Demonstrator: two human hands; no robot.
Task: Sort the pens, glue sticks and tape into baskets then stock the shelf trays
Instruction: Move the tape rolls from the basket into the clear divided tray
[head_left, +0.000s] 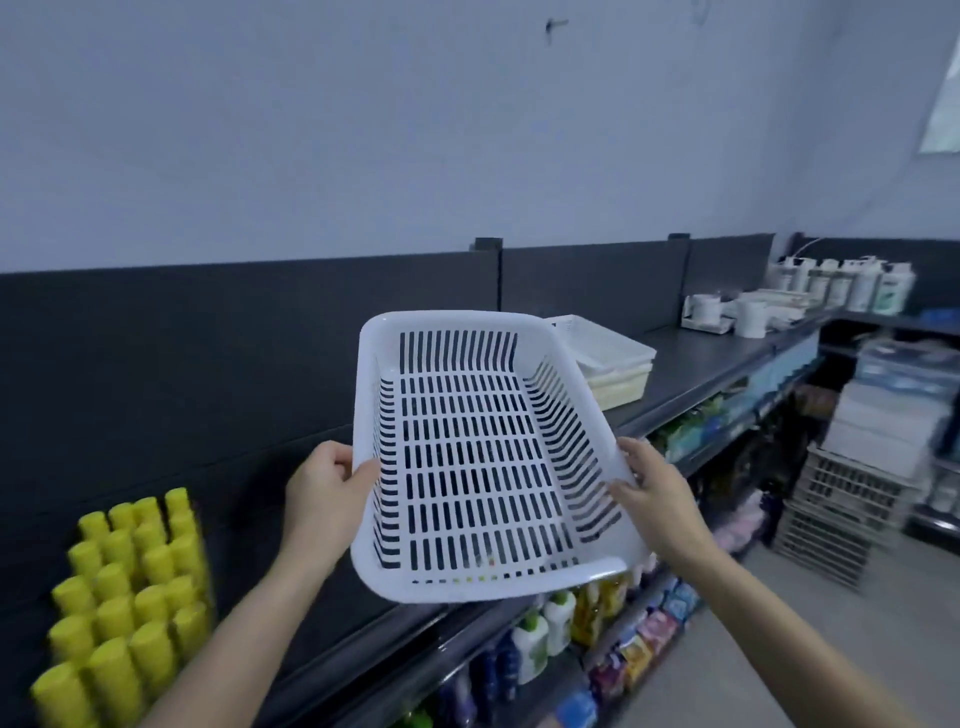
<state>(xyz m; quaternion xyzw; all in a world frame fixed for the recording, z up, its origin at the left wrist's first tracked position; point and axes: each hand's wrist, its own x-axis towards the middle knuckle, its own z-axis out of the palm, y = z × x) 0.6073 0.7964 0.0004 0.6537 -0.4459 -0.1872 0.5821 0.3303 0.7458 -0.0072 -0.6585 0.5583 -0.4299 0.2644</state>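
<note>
Dark shelf (691, 374), hands (324, 493) gripping tilted white basket (483, 584) sides

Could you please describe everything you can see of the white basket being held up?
The white basket looks like plastic, rectangular with rounded corners, a smooth rolled rim, and slotted walls and floor. It is empty, tilted toward the camera, and held in the air over the dark shelf top. The left hand and right hand grip its long sides.

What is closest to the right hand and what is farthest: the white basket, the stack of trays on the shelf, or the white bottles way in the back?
1. White basket: the right hand grips its right rim.
2. Stack of trays: on the top shelf, just behind the basket.
3. White bottles: far end of the shelf, upper right.
</note>
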